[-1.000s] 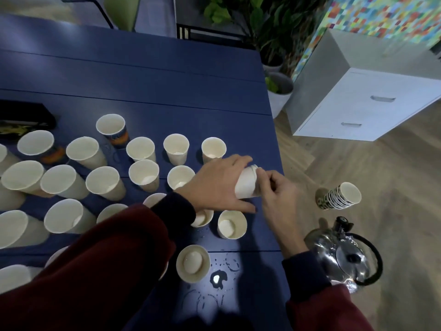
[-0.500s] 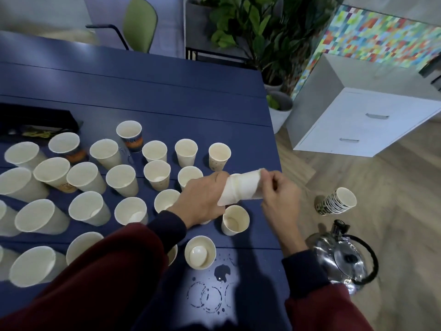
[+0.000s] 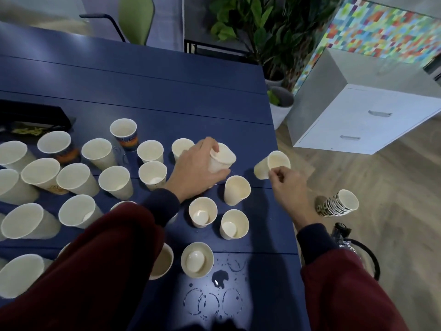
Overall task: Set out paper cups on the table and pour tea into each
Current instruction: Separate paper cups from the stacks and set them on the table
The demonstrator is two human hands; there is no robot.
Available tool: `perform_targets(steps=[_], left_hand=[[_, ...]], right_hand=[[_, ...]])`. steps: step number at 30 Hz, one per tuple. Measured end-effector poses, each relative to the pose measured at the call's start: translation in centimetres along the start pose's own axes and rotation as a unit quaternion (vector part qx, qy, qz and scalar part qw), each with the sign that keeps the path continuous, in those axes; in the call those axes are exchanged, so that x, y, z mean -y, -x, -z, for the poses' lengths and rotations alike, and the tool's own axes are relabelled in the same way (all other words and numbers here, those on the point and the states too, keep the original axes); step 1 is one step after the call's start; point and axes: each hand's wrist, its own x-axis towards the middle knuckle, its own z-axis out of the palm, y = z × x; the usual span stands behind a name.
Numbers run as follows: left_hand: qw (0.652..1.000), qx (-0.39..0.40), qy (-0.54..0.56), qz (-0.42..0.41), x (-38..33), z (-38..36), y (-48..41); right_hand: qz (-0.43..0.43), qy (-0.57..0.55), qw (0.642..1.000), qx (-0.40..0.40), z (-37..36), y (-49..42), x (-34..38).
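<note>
1. My left hand [image 3: 198, 168] grips a white cup [image 3: 222, 160], held tilted just above the blue counter [image 3: 167, 91], towards its right side.
2. My right hand [image 3: 286, 185] pinches the rim of a second cup [image 3: 272, 164], tilted at the counter's right edge, apart from the first.
3. Many standing cups [image 3: 115, 181] fill the counter in loose rows.
4. A dark puddle [image 3: 219, 279] lies near the front edge.
5. On the floor to the right are a kettle [image 3: 344, 242] and a cup stack [image 3: 338, 204].

Over 20 paper cups [image 3: 152, 174], 1 kettle [image 3: 343, 237], 1 cup stack [image 3: 338, 206]
</note>
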Motion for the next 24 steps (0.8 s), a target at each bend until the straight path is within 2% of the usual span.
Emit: perform_targets(steps=[5, 10, 14, 19, 24], left_hand=[[0.995, 0.004, -0.051, -0.087, -0.4, -1.3, -5.8], [0.978, 0.096, -0.130, -0.135, -1.6, -4.7, -9.9], [0.959, 0.178, -0.172, -0.138, -1.6, -7.7, -11.4], [0.946, 0.218, -0.190, -0.145, -1.2, -9.8, -11.4], [0.893, 0.248, -0.332, -0.177, 0.7, -10.5, -11.6]], right_hand=[[-0.013, 0.118, 0.991, 0.067, -1.0, -1.3, -0.5], [-0.035, 0.170, 0.984, 0.044, -2.0, -0.8, -1.6], [-0.048, 0.115, 0.992, 0.032, -3.2, 0.2, -3.6], [-0.050, 0.074, 0.996, 0.031, -3.4, 0.9, -4.5], [-0.058, 0.073, 0.995, 0.031, -3.5, 1.4, -4.6]])
